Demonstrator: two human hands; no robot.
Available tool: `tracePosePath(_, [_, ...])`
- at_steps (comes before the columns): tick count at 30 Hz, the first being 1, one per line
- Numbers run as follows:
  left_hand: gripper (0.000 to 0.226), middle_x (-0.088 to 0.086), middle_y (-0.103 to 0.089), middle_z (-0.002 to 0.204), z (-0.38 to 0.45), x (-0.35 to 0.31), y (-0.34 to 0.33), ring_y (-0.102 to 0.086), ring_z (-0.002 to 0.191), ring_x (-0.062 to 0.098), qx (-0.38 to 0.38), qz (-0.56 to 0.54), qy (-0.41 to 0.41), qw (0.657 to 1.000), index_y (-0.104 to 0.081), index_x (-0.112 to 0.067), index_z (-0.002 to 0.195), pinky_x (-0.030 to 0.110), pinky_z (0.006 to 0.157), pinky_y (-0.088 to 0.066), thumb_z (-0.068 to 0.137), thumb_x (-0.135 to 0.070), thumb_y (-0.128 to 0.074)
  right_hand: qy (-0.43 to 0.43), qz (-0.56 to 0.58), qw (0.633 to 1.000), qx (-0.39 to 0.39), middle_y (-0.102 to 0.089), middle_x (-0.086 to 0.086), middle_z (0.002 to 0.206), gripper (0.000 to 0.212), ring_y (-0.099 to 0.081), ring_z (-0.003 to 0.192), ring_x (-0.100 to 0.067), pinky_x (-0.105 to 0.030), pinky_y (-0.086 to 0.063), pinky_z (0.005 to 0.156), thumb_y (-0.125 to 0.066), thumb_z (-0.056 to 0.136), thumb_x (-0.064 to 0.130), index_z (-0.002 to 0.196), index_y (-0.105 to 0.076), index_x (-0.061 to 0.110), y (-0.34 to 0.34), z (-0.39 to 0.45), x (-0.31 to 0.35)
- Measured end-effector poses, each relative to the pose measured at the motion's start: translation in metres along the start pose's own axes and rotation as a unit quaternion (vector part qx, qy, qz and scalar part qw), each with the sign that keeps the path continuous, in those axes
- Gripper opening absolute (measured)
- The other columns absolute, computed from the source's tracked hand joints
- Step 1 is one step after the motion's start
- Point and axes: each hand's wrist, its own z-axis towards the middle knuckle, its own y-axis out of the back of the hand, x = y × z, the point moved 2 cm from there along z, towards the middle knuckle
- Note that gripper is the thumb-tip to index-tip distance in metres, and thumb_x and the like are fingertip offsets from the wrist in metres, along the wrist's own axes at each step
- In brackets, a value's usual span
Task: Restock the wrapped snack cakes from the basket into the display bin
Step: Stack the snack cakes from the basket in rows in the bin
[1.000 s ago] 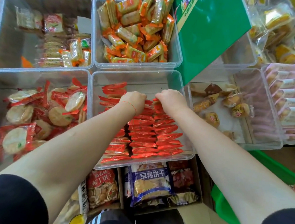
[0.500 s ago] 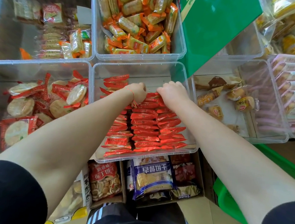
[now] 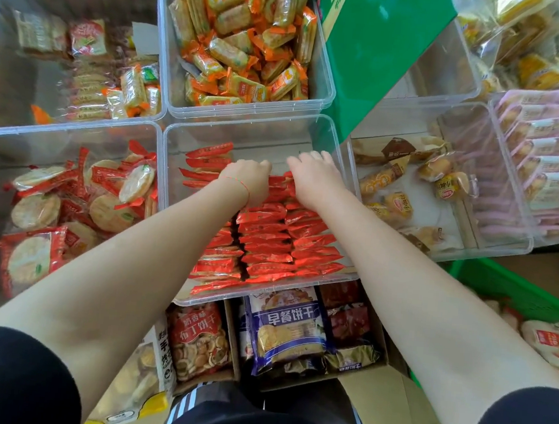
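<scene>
I have both bare arms stretched forward over the clear plastic display bin (image 3: 338, 156) in the middle of the shelf, and both hands are down at the far end of the rows of red foil-wrapped snack cakes (image 3: 265, 241) standing on edge inside it. My left hand (image 3: 249, 178) rests knuckles-up on the left-hand row with its fingers curled under; from this angle I cannot tell whether they pinch a wrapper or only press on the packs. My right hand (image 3: 315, 177) lies just beside it on the right-hand row, fingers fairly straight and reaching toward the bare back part of the bin, fingertips near its far wall, holding nothing that I can see. A few more red wrappers lie flatter at the back left of the same bin. The green plastic basket (image 3: 514, 293) sits low at the right, below the shelf, with some red-and-white wrapped rice crackers (image 3: 550, 340) showing in it. Behind the display bin is a clear bin of orange-and-yellow wrapped biscuits (image 3: 245, 43); to its left a clear bin of round rice crackers in red-trimmed wrappers (image 3: 69, 200); to its right a clear bin with a few brown and yellow wrapped buns (image 3: 419, 187). A tilted green cardboard box (image 3: 380, 48) leans over the back right. Under the shelf edge stands a blue bag of breakfast biscuits (image 3: 288, 327) in a cardboard carton.
</scene>
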Motion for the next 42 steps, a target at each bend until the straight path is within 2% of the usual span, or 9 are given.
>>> tracePosePath(4, [0.043, 0.012, -0.058, 0.129, -0.021, -0.025, 0.010, -0.050, 0.121, 0.033, -0.165, -0.132, -0.045, 0.976, -0.054, -0.014, 0.132, 0.042, 0.099, -0.044, 0.089, -0.015, -0.046, -0.012, 0.128, 0.974, -0.185, -0.061, -0.009, 0.114, 0.037, -0.050, 0.114, -0.030, -0.042, -0.032, 0.106, -0.046, 0.083, 0.002, 0.116, -0.062, 0.008, 0.010, -0.048, -0.023])
tracePosePath(9, [0.027, 0.005, -0.069, 0.103, -0.053, -0.121, 0.017, -0.061, 0.101, 0.028, -0.267, -0.202, -0.133, 0.933, -0.069, -0.019, 0.108, 0.036, 0.084, -0.048, 0.086, -0.020, -0.053, -0.157, 0.168, 0.913, -0.338, -0.063, -0.011, 0.096, 0.024, -0.056, 0.089, -0.033, -0.039, -0.038, 0.074, -0.050, 0.081, 0.009, 0.099, -0.065, 0.007, -0.009, -0.131, -0.071])
tracePosePath(15, [0.023, -0.003, -0.068, 0.085, -0.069, -0.284, -0.024, -0.063, 0.084, 0.024, -0.134, -0.157, -0.262, 0.943, -0.069, -0.027, 0.092, 0.031, 0.065, -0.049, 0.085, -0.039, -0.051, -0.396, 0.276, 0.811, -0.331, -0.056, -0.013, 0.095, 0.018, -0.055, 0.077, -0.035, -0.034, -0.031, 0.055, -0.047, 0.079, 0.012, 0.096, -0.051, 0.007, -0.078, -0.245, -0.170])
tracePosePath(19, [0.023, 0.002, -0.064, 0.100, -0.060, -0.362, -0.091, -0.062, 0.095, 0.028, 0.004, -0.071, -0.310, 0.948, -0.064, -0.023, 0.103, 0.035, 0.071, -0.052, 0.089, -0.033, -0.049, -0.536, 0.333, 0.748, -0.204, -0.056, -0.011, 0.107, 0.021, -0.057, 0.090, -0.035, -0.034, -0.035, 0.060, -0.049, 0.087, 0.013, 0.108, -0.048, 0.014, -0.153, -0.304, -0.233])
tracePosePath(23, [0.061, 0.016, -0.029, 0.152, -0.036, -0.400, -0.152, -0.029, 0.139, 0.034, 0.022, 0.056, -0.308, 0.949, -0.038, -0.020, 0.144, 0.047, 0.108, -0.037, 0.085, -0.025, -0.054, -0.549, 0.321, 0.771, -0.040, -0.049, -0.018, 0.132, 0.055, -0.052, 0.115, -0.036, -0.043, -0.052, 0.082, -0.060, 0.092, 0.017, 0.141, -0.035, 0.010, -0.221, -0.332, -0.275])
tracePosePath(28, [0.082, 0.018, -0.004, 0.161, -0.010, -0.413, -0.189, -0.001, 0.149, 0.033, -0.057, 0.110, -0.276, 0.953, -0.014, -0.018, 0.154, 0.047, 0.116, -0.022, 0.084, -0.029, -0.054, -0.439, 0.248, 0.863, -0.011, -0.037, -0.020, 0.146, 0.068, -0.034, 0.136, -0.039, -0.048, -0.038, 0.108, -0.069, 0.085, 0.019, 0.144, -0.035, 0.021, -0.262, -0.312, -0.303])
tracePosePath(30, [0.082, 0.018, -0.003, 0.161, -0.005, -0.413, -0.200, 0.006, 0.149, 0.034, -0.081, 0.131, -0.282, 0.947, -0.014, -0.017, 0.154, 0.049, 0.116, -0.019, 0.083, -0.031, -0.053, -0.427, 0.234, 0.873, 0.012, -0.025, -0.023, 0.152, 0.072, -0.018, 0.143, -0.043, -0.054, -0.025, 0.115, -0.073, 0.083, 0.027, 0.144, -0.034, 0.023, -0.274, -0.298, -0.309])
tracePosePath(34, [0.079, 0.012, -0.007, 0.162, 0.001, -0.405, -0.215, 0.017, 0.147, 0.031, -0.096, 0.148, -0.284, 0.943, -0.021, -0.017, 0.152, 0.055, 0.113, -0.024, 0.081, -0.037, -0.049, -0.461, 0.257, 0.846, 0.071, -0.002, -0.028, 0.158, 0.093, -0.005, 0.144, -0.050, -0.061, -0.021, 0.113, -0.076, 0.079, 0.042, 0.151, -0.020, 0.030, -0.294, -0.281, -0.319])
tracePosePath(42, [0.070, 0.011, -0.024, 0.158, 0.003, -0.405, -0.220, 0.011, 0.149, 0.031, -0.117, 0.112, -0.282, 0.946, -0.038, -0.018, 0.145, 0.056, 0.107, -0.037, 0.079, -0.040, -0.046, -0.459, 0.206, 0.863, 0.052, -0.022, -0.024, 0.149, 0.101, -0.026, 0.132, -0.044, -0.060, -0.038, 0.093, -0.078, 0.065, 0.061, 0.146, -0.025, 0.035, -0.301, -0.274, -0.297])
